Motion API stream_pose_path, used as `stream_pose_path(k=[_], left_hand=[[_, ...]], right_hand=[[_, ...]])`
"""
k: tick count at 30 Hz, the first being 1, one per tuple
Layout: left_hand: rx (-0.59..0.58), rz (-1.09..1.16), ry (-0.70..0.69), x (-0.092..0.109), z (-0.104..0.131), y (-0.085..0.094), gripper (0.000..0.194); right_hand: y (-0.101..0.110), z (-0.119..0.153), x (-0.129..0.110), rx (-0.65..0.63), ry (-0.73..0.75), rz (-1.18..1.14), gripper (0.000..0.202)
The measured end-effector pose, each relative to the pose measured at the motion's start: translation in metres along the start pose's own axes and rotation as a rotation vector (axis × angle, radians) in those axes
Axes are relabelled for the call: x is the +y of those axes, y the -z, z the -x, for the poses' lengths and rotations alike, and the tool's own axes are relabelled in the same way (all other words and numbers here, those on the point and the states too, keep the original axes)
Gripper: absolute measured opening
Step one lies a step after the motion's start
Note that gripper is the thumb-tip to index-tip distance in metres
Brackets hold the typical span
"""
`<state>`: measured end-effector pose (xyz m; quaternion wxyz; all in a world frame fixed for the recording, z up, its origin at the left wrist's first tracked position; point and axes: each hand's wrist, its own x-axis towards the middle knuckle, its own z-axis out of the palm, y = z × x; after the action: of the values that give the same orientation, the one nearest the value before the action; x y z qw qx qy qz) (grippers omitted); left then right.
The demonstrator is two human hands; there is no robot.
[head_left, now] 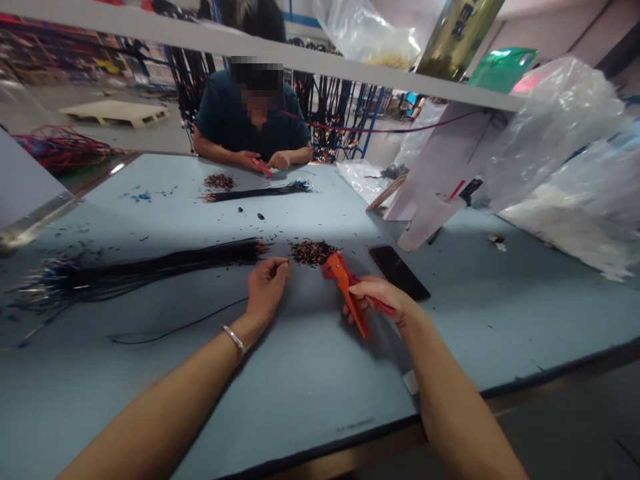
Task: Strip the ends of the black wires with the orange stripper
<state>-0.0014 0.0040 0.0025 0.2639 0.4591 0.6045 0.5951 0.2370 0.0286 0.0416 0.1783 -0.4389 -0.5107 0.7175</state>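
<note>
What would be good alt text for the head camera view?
Left hand pinches one thin black wire; right hand holds an orange-red hand tool beside a pile of small clippings. A thick wire bundle lies left; a person sits opposite.

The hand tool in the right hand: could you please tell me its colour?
Orange and red, seen best in the head view.

The hands (269,283) hold a black wire (185,326) and (bright orange-red) pliers (346,283).
</note>
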Motion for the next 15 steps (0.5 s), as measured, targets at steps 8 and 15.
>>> stream_pose_path(k=[8,15], left_hand=[[-0.023,-0.022,-0.010,0.003,-0.001,0.002,0.018],[-0.262,-0.212,-0.148,0.006,0.003,0.001,0.019]], right_hand=[[-0.002,-0.003,-0.002,0.096,0.275,-0.243,0.025],[0.007,-0.008,0.000,0.101,0.305,-0.407,0.020]])
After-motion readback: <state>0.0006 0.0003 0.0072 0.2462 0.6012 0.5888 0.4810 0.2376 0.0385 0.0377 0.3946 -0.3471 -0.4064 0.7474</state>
